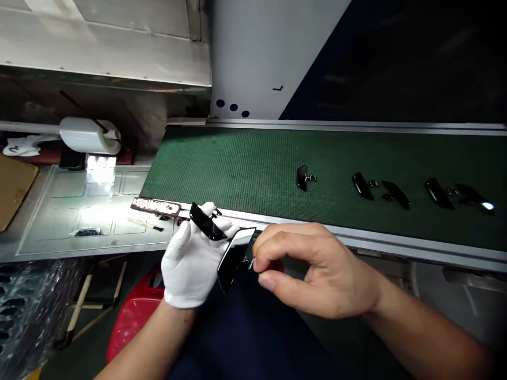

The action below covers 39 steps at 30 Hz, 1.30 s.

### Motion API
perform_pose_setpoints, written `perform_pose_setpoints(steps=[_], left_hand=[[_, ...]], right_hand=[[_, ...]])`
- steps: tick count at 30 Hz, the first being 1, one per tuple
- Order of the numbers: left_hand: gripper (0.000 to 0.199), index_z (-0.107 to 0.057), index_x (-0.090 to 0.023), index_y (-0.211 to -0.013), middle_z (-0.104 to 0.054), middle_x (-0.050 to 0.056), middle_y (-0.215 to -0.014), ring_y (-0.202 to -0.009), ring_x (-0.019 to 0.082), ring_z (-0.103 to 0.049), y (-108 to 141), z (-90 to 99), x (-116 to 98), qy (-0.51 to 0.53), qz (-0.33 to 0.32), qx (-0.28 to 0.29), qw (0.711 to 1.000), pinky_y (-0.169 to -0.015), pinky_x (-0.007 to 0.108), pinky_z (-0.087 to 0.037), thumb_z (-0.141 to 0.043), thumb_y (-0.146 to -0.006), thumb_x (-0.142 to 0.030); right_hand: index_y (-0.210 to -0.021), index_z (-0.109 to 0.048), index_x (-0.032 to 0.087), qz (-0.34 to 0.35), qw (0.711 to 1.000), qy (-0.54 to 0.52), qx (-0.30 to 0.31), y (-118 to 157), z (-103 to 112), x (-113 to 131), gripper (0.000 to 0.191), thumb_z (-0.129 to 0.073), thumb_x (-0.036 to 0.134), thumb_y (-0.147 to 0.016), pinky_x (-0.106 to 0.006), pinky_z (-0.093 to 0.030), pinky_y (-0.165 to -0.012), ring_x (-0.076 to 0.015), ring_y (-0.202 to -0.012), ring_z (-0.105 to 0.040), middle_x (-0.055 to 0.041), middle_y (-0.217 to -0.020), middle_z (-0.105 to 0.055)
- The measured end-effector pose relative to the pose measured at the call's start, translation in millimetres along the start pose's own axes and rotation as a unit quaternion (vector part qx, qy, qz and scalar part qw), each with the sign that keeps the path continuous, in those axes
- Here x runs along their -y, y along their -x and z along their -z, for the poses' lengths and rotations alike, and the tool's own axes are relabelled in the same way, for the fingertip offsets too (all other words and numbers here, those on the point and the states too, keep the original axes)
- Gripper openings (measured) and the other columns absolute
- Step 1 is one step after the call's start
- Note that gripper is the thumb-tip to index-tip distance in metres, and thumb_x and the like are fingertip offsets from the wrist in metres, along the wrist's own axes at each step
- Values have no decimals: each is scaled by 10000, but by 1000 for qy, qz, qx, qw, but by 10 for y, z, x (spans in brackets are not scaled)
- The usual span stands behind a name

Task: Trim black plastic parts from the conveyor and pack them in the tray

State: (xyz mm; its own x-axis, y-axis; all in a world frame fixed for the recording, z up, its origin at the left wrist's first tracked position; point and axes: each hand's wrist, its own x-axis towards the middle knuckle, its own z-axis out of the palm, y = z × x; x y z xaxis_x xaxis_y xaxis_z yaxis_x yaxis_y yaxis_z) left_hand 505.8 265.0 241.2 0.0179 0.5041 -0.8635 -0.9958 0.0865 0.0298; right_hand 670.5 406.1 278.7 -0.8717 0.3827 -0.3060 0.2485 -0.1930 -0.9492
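Observation:
My left hand (192, 269), in a white glove, is turned palm up with its fingers closed around a glossy black trim piece (206, 224). My bare right hand (317, 269) pinches the small metal stem of a second glossy black piece (232, 264) between thumb and fingers. That second piece is tilted, its flat face toward the left palm; whether it touches the glove I cannot tell. Both hands are over the near rail of a green conveyor belt (229, 163).
On the belt lie a single black piece with a metal hook (301, 178) and, farther right, several more (362, 186). A metal tray table (130, 237) with a thin brush-like stick (146, 225) is at left. A white roll (89, 135) is behind it. Below stands a red stool (132, 316).

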Motion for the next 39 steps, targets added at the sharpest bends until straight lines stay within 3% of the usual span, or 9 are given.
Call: perform_pose_setpoints(steps=[6,16,22,33,39], left_hand=[[363,-705,-196,-1209,-767,88,-1013,-926,194,-693,-14,81,-32,2,-16,1,1000,-714,264,-558,-512,-1007,-428],[361,-725,-217,-1190,-784,90,-1000,-938,200,-705,-56,141,-15,-7,-11,5,1000,-701,264,-551,-542,-987,-453],[369,-737,-231,-1170,-776,79,-993,-874,198,-701,-90,132,-23,-14,-10,-7,1000,-680,285,-562,-510,-994,-463],[384,-739,-196,-1154,-781,94,-947,-907,199,-700,-135,56,-6,-11,4,-25,1000,-699,278,-545,-473,-1015,-436],[371,-716,-206,-1193,-776,77,-978,-989,229,-713,-162,64,13,-4,12,-6,1000,-732,298,-570,-508,-1006,-450]], right_hand=[[-966,-681,152,-21,1000,-9,-4,-41,-77,-49,189,-674,33,-820,-249,-562,-698,-126,-776,-662,-25,-900,-697],[-979,-676,171,-48,999,-18,-14,-58,-103,-146,194,-675,43,-833,-263,-553,-685,-129,-777,-653,-11,-890,-684],[-975,-675,172,-44,999,-20,-23,-85,-80,-175,194,-667,40,-832,-278,-554,-695,-140,-788,-658,-12,-880,-679],[-967,-686,159,-47,998,-38,-34,-64,-27,-234,202,-663,27,-816,-274,-550,-696,-139,-785,-656,-22,-889,-686],[-961,-686,165,-51,997,-43,-38,-48,-23,-274,196,-663,34,-817,-275,-547,-681,-142,-774,-654,-20,-883,-687]])
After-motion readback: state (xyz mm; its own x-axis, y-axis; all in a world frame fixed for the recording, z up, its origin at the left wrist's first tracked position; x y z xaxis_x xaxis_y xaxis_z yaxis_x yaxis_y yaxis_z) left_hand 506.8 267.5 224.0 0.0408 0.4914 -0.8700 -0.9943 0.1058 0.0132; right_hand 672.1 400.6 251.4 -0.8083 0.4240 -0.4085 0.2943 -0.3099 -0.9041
